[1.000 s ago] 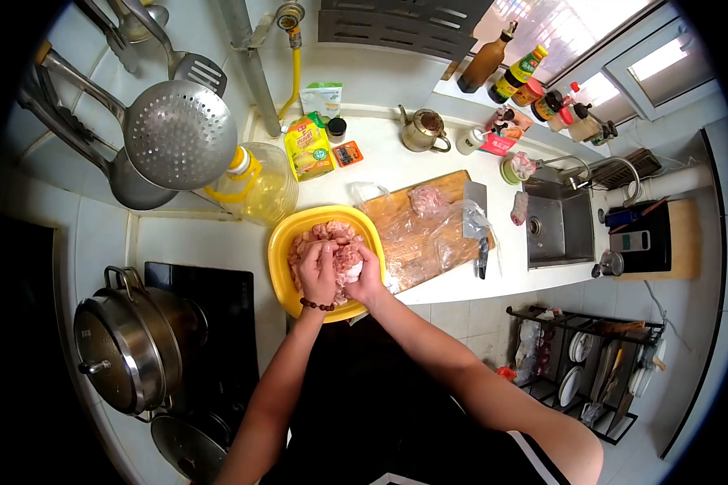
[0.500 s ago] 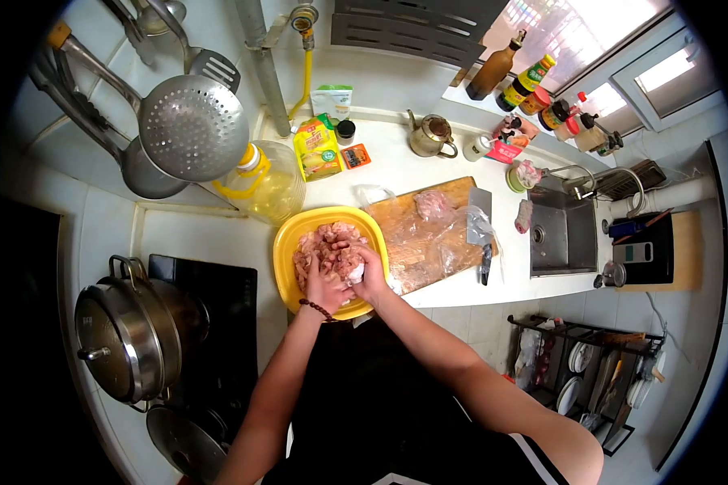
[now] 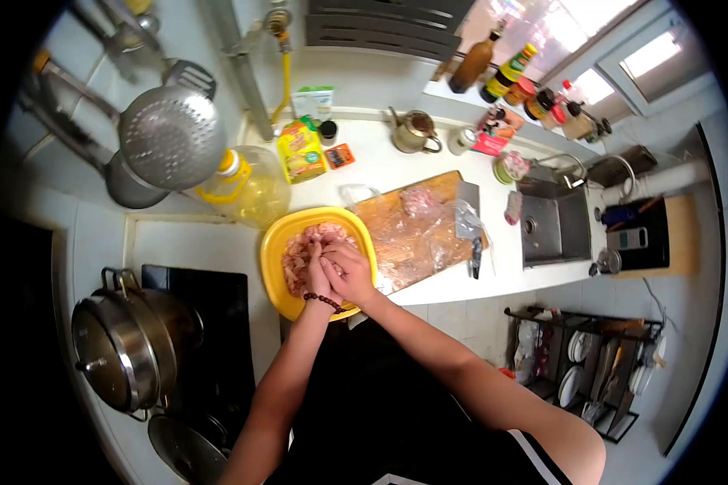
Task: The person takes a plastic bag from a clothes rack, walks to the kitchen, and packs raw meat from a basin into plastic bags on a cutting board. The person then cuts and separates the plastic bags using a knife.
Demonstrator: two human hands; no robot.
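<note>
Left hand (image 3: pixel 319 276) and right hand (image 3: pixel 349 272) sit together over the yellow basin (image 3: pixel 273 257), pressed against each other with fingers overlapping. Cannot tell whether any meat is enclosed between the palms; the fingers hide it. Chopped meat (image 3: pixel 296 257) lies inside the basin, visible beyond the hands and to their left. Beaded bracelet (image 3: pixel 324 302) on the left wrist, near the basin's front rim.

Just right of the basin: wooden board (image 3: pixel 443 187), bearing a lump of meat (image 3: pixel 419 201) and crumpled clear plastic (image 3: pixel 438 252). Cleaver (image 3: pixel 467 200) at the board's right edge, black handle toward the person. Oil jug (image 3: pixel 260 192) stands behind the basin, to its left.
</note>
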